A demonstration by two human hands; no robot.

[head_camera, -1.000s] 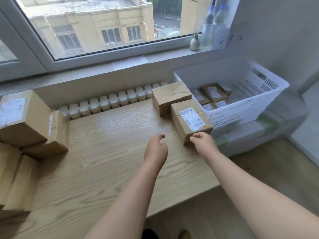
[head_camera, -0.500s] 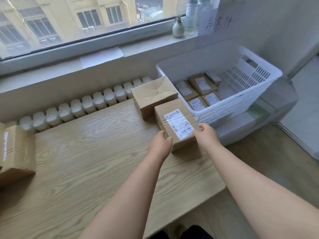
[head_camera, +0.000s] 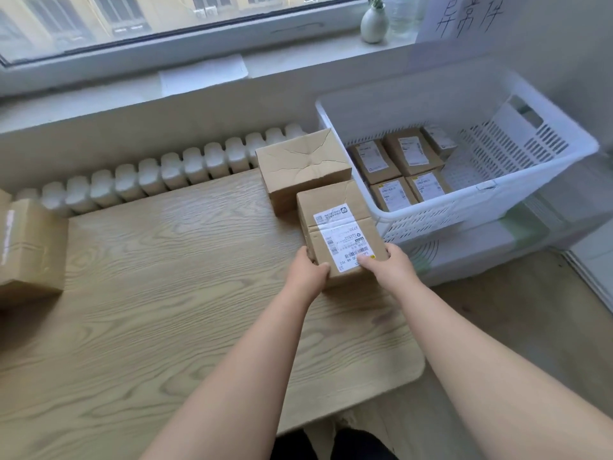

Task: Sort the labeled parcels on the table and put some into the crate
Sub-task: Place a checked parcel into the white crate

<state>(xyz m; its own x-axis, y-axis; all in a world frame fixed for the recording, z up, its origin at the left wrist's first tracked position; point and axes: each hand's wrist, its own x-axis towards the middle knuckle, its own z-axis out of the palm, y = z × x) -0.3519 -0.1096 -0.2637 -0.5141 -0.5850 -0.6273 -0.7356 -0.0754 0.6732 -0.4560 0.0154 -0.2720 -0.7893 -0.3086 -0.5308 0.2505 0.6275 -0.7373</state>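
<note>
A brown labeled parcel (head_camera: 338,227) sits at the right edge of the wooden table (head_camera: 172,287), its white label facing up. My left hand (head_camera: 306,273) grips its near left corner and my right hand (head_camera: 388,265) grips its near right corner, thumbs on top. Behind it lies a second brown parcel (head_camera: 302,164) with no label showing. The white plastic crate (head_camera: 431,220) stands just right of the table and holds several labeled parcels (head_camera: 403,157).
More brown parcels (head_camera: 30,247) sit at the table's left edge. A white radiator (head_camera: 159,174) runs behind the table under the window sill. A small vase (head_camera: 374,23) and a handwritten paper sign (head_camera: 471,18) stand on the sill. Wooden floor lies to the right.
Both hands have closed in on the labeled parcel: the left hand came over to its near left corner and both thumbs now lie on top. My view has shifted right and down.
</note>
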